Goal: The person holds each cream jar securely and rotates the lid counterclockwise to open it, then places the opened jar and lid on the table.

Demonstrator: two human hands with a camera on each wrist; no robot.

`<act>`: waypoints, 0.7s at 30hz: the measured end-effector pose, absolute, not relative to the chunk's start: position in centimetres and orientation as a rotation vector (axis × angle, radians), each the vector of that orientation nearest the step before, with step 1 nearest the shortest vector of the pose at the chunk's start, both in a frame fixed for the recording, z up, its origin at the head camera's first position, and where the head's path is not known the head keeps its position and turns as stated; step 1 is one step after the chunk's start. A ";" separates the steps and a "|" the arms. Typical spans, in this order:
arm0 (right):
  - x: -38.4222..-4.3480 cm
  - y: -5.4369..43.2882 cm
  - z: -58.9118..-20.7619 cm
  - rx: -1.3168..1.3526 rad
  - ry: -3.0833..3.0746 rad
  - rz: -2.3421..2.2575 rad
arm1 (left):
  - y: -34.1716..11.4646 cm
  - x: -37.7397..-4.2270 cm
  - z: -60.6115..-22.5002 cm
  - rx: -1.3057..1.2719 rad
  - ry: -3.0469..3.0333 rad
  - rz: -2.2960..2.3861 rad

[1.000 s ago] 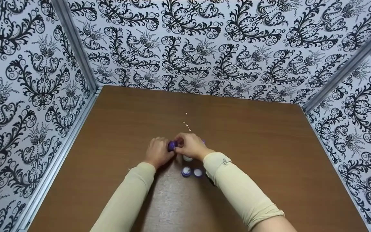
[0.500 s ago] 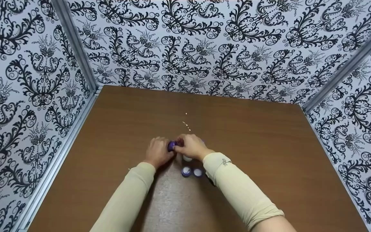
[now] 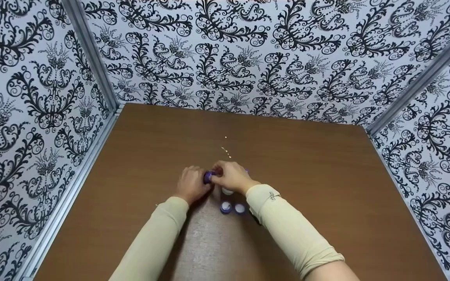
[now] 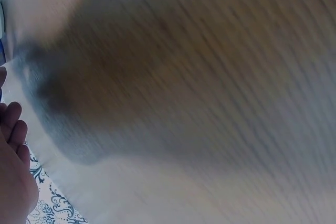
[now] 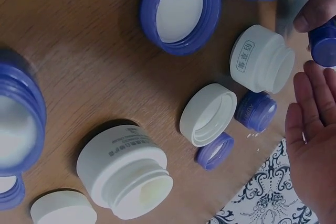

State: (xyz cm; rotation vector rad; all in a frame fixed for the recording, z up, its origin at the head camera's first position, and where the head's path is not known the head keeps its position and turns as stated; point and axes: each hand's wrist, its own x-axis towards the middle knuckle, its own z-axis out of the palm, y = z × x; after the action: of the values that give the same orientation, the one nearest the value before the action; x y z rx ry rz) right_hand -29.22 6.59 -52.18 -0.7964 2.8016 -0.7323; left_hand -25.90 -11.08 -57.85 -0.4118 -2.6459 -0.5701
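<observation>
In the head view my left hand [image 3: 192, 182] grips a small blue-purple jar [image 3: 208, 177] near the table's middle. My right hand [image 3: 232, 176] pinches the jar from its other side, the fingertips partly hidden. A blue piece of this jar [image 5: 323, 48] appears between thumb and fingers at the right wrist view's edge. Whether its lid is loose cannot be told. In that view a white jar [image 5: 261, 60], a small blue jar [image 5: 255, 111], a white lid [image 5: 209, 119] and a small blue lid [image 5: 216, 152] lie nearby. Only part of my left hand [image 4: 16, 171] shows in the left wrist view.
Nearer the camera in the right wrist view are a large white jar [image 5: 118, 163], another white piece [image 5: 64, 208], a large blue lid [image 5: 211, 11] and a blue jar [image 5: 39, 114]. White crumbs [image 3: 226, 150] lie beyond my hands on the brown table [image 3: 307, 164]. Patterned walls enclose it.
My right hand's fingers shift slightly down and back up at the jar. My left hand keeps its place, and the things on the table stay put.
</observation>
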 end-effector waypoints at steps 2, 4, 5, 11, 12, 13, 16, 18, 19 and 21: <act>-29.2 6.6 -52.1 -0.772 2.809 -0.705 | -11.1 -25.9 -57.8 -0.412 -2.648 -0.568; -29.2 6.5 -52.1 -0.770 2.825 -0.671 | -11.1 -25.9 -57.7 -0.411 -2.652 -0.566; -29.2 6.5 -52.1 -0.775 2.830 -0.662 | -11.1 -25.9 -57.7 -0.410 -2.655 -0.566; -29.2 6.6 -52.0 -0.827 2.836 -0.689 | -11.0 -25.9 -57.5 -0.420 -2.657 -0.560; -29.2 6.6 -52.1 -0.836 2.834 -0.697 | -11.0 -25.9 -57.5 -0.422 -2.654 -0.558; -29.2 6.7 -52.1 -0.846 2.831 -0.702 | -11.0 -25.9 -57.5 -0.424 -2.652 -0.557; -29.2 6.7 -52.2 -0.873 2.829 -0.710 | -10.9 -25.9 -57.5 -0.427 -2.650 -0.557; -29.2 6.7 -52.2 -0.885 2.830 -0.709 | -10.9 -25.9 -57.5 -0.428 -2.649 -0.560; -29.2 6.7 -52.2 -0.885 2.829 -0.706 | -10.9 -25.9 -57.5 -0.430 -2.651 -0.559; -29.2 6.7 -52.1 -0.877 2.823 -0.707 | -10.9 -25.9 -57.5 -0.430 -2.654 -0.552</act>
State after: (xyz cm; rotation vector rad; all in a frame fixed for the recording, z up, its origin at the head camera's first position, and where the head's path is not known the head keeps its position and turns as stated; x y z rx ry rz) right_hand -29.18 6.70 -52.14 -0.8766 2.8232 -0.7070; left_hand -25.86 -10.89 -57.48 -0.4304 -2.6541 -0.5520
